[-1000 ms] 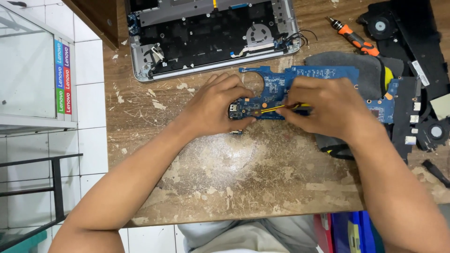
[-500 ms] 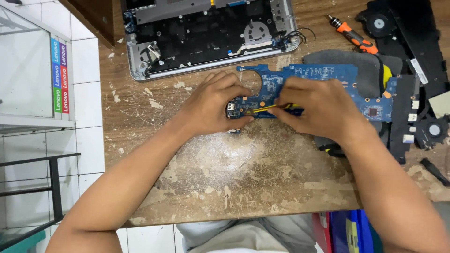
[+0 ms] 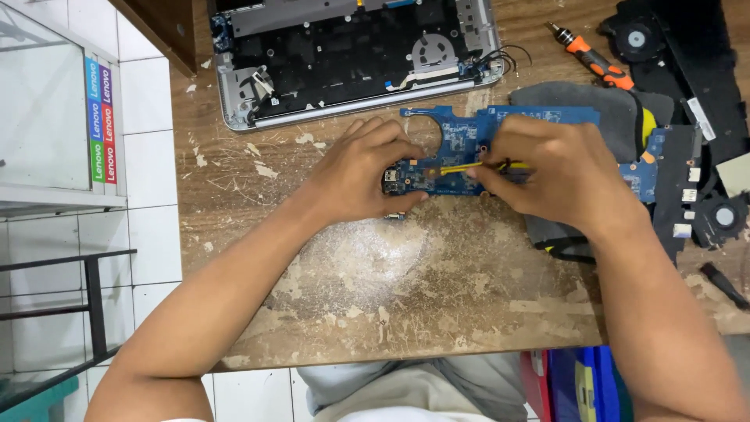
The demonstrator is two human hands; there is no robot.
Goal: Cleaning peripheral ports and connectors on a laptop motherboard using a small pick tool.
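Forearms are coming in from the bottom edge, over a worn wooden table (image 3: 375,312) with scraped, flaking varnish.

Left hand (image 3: 355,176) is lying on the near-left corner of the blue circuit board (image 3: 461,144), fingers pressed together and curled over the board edge, pinning it flat to the table.

Right hand (image 3: 558,172) is sitting over the board's middle, fingers bunched and pinching a thin yellow tool (image 3: 469,166); its tip is pointing left across the board toward the left hand. Cannot tell exactly what the tip is touching.

Board is lying flat mid-table, its right part running under the right hand and partly over a dark grey pad (image 3: 617,117).

Further right: black plastic parts and a small black fan (image 3: 723,217) are sitting beside the board's end.

Further back: an opened laptop chassis (image 3: 351,55) is lying with its insides exposed, silver frame, round fan housing at its right side. An orange-handled screwdriver (image 3: 594,59) is lying well apart from both hands, to the right of the chassis, near another black fan (image 3: 634,35).
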